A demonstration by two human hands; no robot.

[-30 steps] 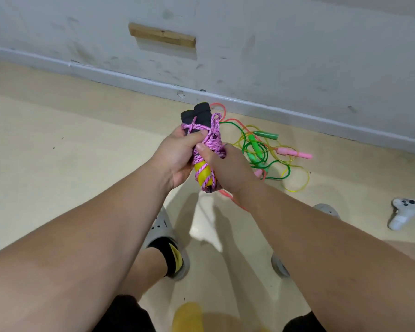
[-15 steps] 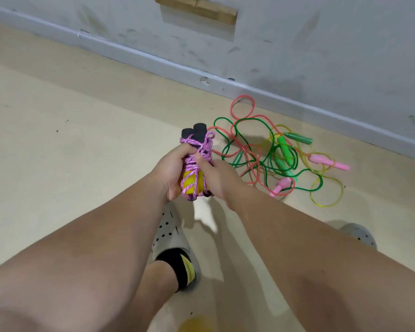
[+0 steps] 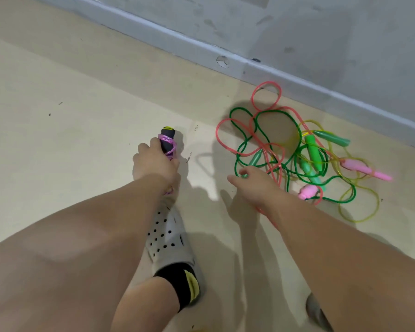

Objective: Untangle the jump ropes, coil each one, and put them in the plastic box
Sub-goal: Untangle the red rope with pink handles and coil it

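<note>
Left hand [image 3: 155, 164] grips the coiled purple jump rope [image 3: 167, 140] low over the floor [image 3: 70, 140]. Right hand [image 3: 255, 184] is at the near edge of the tangled green, pink and yellow jump ropes [image 3: 313, 149] by the wall [image 3: 321, 32]. Whether it grasps one cannot be told.

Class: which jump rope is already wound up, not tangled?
The purple rope, wound round its black handles in the left hand; the green rope, red rope and yellow rope lie tangled together.
</note>
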